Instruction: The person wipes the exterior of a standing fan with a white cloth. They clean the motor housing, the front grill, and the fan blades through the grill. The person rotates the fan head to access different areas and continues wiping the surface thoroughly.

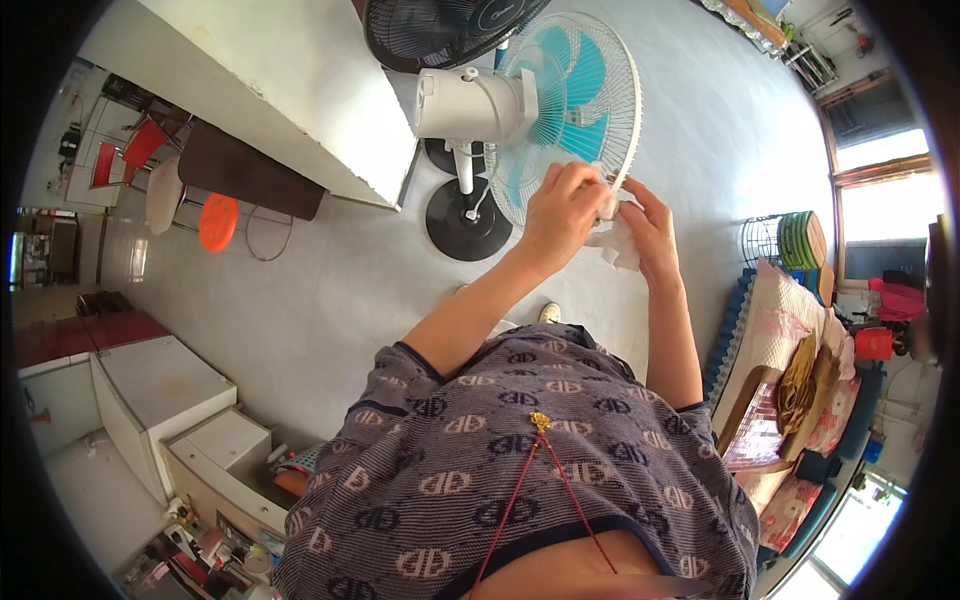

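Note:
A white pedestal fan (472,105) with turquoise blades (583,67) and a white wire grille stands before me on a round black base (469,225). My left hand (566,214) is at the lower front of the grille, its fingers closed on part of a whitish cloth or tissue. Close to its right, my right hand (651,225) pinches the hanging white cloth or tissue (621,244) beside the grille's rim. The fingertips of both hands are partly hidden, and whether they also grip the rim I cannot tell.
A black fan (450,30) stands just behind the white one. A pale wall end (330,97) is at the left, with a dark table (247,169) and an orange stool (218,222) beyond. At the right are a cushioned sofa (776,315) and a wire basket (761,238).

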The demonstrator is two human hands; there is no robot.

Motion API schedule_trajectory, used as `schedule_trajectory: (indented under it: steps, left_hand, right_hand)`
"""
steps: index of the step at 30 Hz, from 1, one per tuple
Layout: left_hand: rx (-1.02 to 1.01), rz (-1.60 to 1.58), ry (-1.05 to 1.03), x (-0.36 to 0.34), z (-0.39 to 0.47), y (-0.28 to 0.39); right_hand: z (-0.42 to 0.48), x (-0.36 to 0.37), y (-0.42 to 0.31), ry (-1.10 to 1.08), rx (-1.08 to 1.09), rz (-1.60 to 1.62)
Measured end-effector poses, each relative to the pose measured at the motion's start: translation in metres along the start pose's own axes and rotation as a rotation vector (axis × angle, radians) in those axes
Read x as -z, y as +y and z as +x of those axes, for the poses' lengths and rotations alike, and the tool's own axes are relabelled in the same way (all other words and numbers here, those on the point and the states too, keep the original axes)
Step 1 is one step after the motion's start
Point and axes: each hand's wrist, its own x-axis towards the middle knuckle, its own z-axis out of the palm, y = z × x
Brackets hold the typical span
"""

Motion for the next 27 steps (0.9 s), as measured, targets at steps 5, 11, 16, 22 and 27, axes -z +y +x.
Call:
schedule_trajectory:
  steps: [5,11,16,22,27]
  left_hand:
    - [0.14,-0.134,-0.031,0.009,-0.061,-0.027]
    - [0.292,-0.219,0.088,0.012,-0.067,-0.044]
    - [0.305,-0.134,0.132,0.015,-0.034,-0.082]
    - [0.201,0.066,0.122,0.008,-0.011,-0.109]
    - [0.336,-0.143,0.184,0.004,-0.023,-0.085]
  right_hand:
    - [0.001,-0.005,-0.007,0.027,0.022,-0.097]
    - [0.004,-0.005,-0.005,0.064,0.033,-0.162]
    - [0.004,-0.006,-0.01,0.051,0.016,-0.171]
    - [0.004,-0.001,-0.007,-0.001,0.038,-0.159]
    - [0.004,0.005,-0.011,-0.063,0.004,-0.212]
